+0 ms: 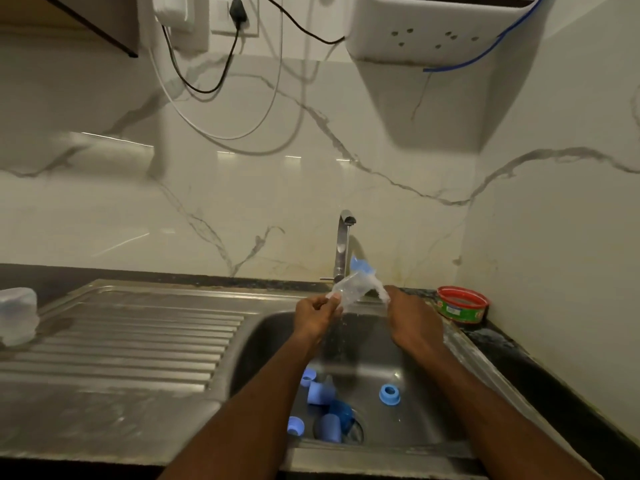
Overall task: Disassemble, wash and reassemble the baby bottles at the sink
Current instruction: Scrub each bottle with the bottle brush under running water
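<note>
This is a kitchen in a home. A shiny steel sink [408, 344] is set into a dark counter [540, 372], and next to its bowl is a steel draining board [138, 327] with long ridges. A curved metal tap [343, 244] stands at the back of the sink. The wall behind is smooth white marble [242, 188] with grey lines. High up there is a wall socket [235, 15] with a black plug and wires hanging down. A white box with a blue tube [429, 29] hangs on the wall. A little red and green tub [462, 304] sits in the corner.
</note>
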`<state>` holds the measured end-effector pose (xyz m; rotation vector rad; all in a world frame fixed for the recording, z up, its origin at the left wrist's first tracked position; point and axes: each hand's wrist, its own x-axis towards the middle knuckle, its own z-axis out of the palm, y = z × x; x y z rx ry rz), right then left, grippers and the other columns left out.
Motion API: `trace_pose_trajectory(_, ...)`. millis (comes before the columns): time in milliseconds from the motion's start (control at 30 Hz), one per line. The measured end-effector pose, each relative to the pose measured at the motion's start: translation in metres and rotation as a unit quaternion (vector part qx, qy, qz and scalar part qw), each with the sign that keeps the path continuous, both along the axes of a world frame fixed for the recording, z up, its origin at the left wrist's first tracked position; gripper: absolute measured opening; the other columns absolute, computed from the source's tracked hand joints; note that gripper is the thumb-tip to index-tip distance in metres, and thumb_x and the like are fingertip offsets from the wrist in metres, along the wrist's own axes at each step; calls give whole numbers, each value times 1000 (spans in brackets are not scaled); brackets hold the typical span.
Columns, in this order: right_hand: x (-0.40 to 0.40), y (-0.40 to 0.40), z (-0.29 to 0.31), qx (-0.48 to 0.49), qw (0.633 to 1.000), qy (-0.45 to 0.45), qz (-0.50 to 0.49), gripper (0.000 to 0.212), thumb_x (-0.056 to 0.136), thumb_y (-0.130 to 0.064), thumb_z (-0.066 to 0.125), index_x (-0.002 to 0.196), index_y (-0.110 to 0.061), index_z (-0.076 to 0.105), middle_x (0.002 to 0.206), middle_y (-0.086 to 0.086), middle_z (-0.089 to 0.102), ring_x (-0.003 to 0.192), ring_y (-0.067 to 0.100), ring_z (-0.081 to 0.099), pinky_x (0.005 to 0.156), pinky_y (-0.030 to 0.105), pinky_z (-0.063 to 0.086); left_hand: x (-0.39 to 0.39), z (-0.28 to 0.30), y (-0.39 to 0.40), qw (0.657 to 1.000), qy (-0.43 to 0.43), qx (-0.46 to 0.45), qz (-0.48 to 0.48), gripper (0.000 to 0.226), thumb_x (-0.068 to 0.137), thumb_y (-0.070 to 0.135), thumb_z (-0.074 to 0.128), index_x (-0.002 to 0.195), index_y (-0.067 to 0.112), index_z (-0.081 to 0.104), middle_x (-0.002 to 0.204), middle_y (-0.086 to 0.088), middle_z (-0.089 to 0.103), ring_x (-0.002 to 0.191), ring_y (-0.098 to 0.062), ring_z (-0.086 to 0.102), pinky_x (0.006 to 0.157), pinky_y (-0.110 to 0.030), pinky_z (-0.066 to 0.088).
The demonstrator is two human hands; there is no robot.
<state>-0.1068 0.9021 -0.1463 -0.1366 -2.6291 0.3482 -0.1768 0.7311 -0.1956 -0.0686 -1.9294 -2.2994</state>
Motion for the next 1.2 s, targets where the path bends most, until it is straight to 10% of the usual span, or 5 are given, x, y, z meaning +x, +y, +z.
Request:
trace_pose_trajectory(367,8,-12,-13,189,981,12,45,53,105,-38,43,154,-46,23,111,5,69,92,24,68,74,38,52,3,-8,-6,997,-4,-70,22,19,87,32,78,100,18,75,92,-1,77,90,-17,74,90,-40,60)
trace_pose_trajectory(533,-14,-8,-6,102,961,-122,-224,54,92,-53,64,136,-25,52,129,26,61,100,21,63,99,39,48,7,-5,-2,981,51,-179,63,26,85,27,81,106,16,70,98,0,73,96,-16,70,92,-33,57)
trace_pose_trajectory(667,1,-9,-27,111,990,-5,85,48,103,-44,49,149,-50,34,123,2,68,106,23,67,87,38,52,9,-1,-9,968,106,-196,115,36,81,22,85,112,16,68,102,3,70,96,-13,67,91,-28,55)
trace_pose_trajectory(833,-7,9,-18,60,998,-17,-4,32,101,-36,55,133,-35,58,115,2,71,101,22,68,88,37,55,14,3,-9,951,160,-247,97,40,77,15,87,113,17,69,105,5,69,95,-8,66,77,-15,56)
trace_pose_trajectory(1200,-4,0,-17,45,998,-37,8,50,104,-25,50,152,-33,36,127,10,65,110,27,64,91,39,51,11,3,-7,961,124,-216,123,31,84,24,82,110,18,67,96,9,65,90,-7,63,85,-21,54)
